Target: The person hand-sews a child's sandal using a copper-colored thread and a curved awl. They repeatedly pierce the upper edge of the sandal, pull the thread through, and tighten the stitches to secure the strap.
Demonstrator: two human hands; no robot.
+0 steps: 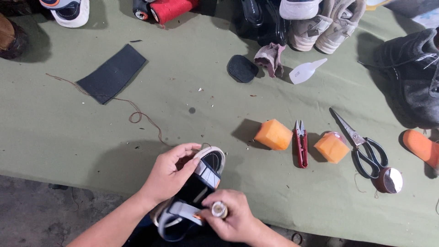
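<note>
My left hand grips a dark sneaker with a pale sole and grey straps, held at the near edge of the green table. The fingers wrap over its side near the toe. My right hand is closed around a small round metal-topped tool pressed against the shoe's grey strap. A thin brown thread trails from the shoe across the cloth toward the far left.
Two orange blocks flank red thread snips. Black-handled scissors, a round tin, a black leather strip, an oval patch, a rag, a white nozzle bottle, and shoes along the far edge.
</note>
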